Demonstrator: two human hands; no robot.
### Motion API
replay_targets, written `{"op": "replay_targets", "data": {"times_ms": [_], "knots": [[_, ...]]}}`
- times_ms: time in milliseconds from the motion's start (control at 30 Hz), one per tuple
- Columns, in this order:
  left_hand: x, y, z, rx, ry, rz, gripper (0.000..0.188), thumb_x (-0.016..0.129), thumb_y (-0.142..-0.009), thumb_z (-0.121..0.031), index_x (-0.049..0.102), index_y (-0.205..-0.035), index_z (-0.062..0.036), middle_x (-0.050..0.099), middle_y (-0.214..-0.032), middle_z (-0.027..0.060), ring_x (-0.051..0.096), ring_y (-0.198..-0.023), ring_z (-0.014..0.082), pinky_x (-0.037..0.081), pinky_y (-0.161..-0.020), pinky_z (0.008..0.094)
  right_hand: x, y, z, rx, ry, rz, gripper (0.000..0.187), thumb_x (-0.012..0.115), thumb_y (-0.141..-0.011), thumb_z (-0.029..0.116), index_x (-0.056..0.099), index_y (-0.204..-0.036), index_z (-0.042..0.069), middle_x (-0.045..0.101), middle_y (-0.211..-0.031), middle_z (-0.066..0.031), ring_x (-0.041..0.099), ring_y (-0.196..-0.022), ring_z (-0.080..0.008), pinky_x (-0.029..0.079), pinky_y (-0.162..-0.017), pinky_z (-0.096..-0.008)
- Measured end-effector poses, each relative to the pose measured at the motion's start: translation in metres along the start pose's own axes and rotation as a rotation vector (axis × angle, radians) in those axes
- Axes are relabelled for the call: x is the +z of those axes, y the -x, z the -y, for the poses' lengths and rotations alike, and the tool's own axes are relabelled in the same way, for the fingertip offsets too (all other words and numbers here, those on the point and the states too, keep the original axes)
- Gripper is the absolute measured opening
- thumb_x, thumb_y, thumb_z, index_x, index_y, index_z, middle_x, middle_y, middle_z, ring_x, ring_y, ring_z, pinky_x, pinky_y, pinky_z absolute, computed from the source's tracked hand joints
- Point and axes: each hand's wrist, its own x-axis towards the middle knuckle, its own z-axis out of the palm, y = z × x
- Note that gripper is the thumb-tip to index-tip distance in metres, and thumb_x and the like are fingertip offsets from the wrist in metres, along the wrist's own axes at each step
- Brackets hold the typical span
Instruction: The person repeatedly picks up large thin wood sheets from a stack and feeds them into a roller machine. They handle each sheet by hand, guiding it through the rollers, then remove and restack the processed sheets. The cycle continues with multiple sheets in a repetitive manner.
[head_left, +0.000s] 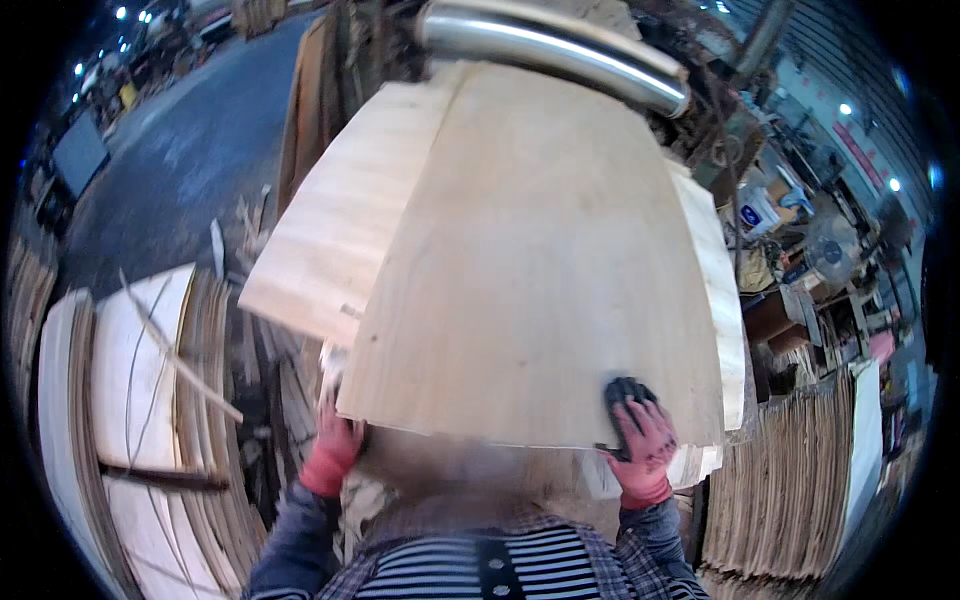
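A large pale wood veneer sheet [540, 270] lies on top of a stack of similar sheets [330, 250] in front of me. My right hand [640, 440], in a red and black glove, grips the sheet's near right edge, thumb on top. My left hand [335, 445], also in a red glove, holds the near left corner from below, with its fingers mostly hidden under the sheet. The sheet's far end reaches a shiny metal roller [560, 50].
Piles of veneer sheets stand on edge at the left [140, 400] and lower right [790, 490]. A dark concrete floor [190, 150] stretches off to the upper left. Machinery, a fan [830, 250] and clutter fill the right side.
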Motion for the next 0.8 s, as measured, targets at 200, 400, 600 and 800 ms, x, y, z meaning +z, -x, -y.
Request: {"op": "replay_targets", "data": {"times_ms": [200, 400, 600, 800], "knots": [[-0.041, -0.023, -0.067, -0.527, 0.279, 0.235, 0.053, 0.06, -0.076, -0.013, 0.038, -0.124, -0.0019, 0.044, -0.121, 0.0179, 0.042, -0.113, 0.0316, 0.033, -0.096, 0.0358, 0.069, -0.099, -0.048, -0.028, -0.027, -0.029, 0.056, 0.068, -0.06, 0.039, 0.056, -0.108, 0.012, 0.055, -0.11, -0.0079, 0.05, -0.102, -0.0277, 0.038, -0.088, -0.0414], [-0.048, -0.024, -0.059, -0.506, 0.432, 0.19, 0.046, 0.061, -0.072, -0.006, 0.048, -0.116, -0.0015, 0.049, -0.117, 0.0148, 0.045, -0.11, 0.0273, 0.034, -0.095, 0.0324, 0.159, -0.218, -0.115, 0.114, 0.007, -0.078, 0.062, 0.061, -0.07, 0.041, 0.044, -0.122, 0.011, 0.042, -0.126, -0.0113, 0.036, -0.118, -0.0288, 0.023, -0.101, -0.042], [-0.018, 0.004, -0.033, -0.516, 0.367, 0.098, 0.053, 0.064, -0.067, -0.006, 0.048, -0.117, -0.0063, 0.05, -0.115, 0.0138, 0.046, -0.109, 0.0282, 0.036, -0.094, 0.0333, 0.173, -0.179, -0.047, 0.019, -0.005, 0.063, 0.065, 0.057, -0.074, 0.039, 0.038, -0.125, 0.003, 0.03, -0.132, -0.0182, 0.025, -0.123, -0.0335, 0.014, -0.102, -0.0503], [-0.023, -0.005, -0.037, -0.461, 0.366, 0.11, 0.052, 0.065, -0.067, -0.008, 0.049, -0.116, -0.0061, 0.049, -0.116, 0.0137, 0.046, -0.109, 0.0277, 0.038, -0.091, 0.0326, 0.12, -0.025, -0.006, 0.029, -0.124, 0.319, 0.068, 0.063, -0.067, 0.036, 0.04, -0.123, 0.005, 0.03, -0.13, -0.0198, 0.024, -0.122, -0.039, 0.013, -0.101, -0.0534]]}}
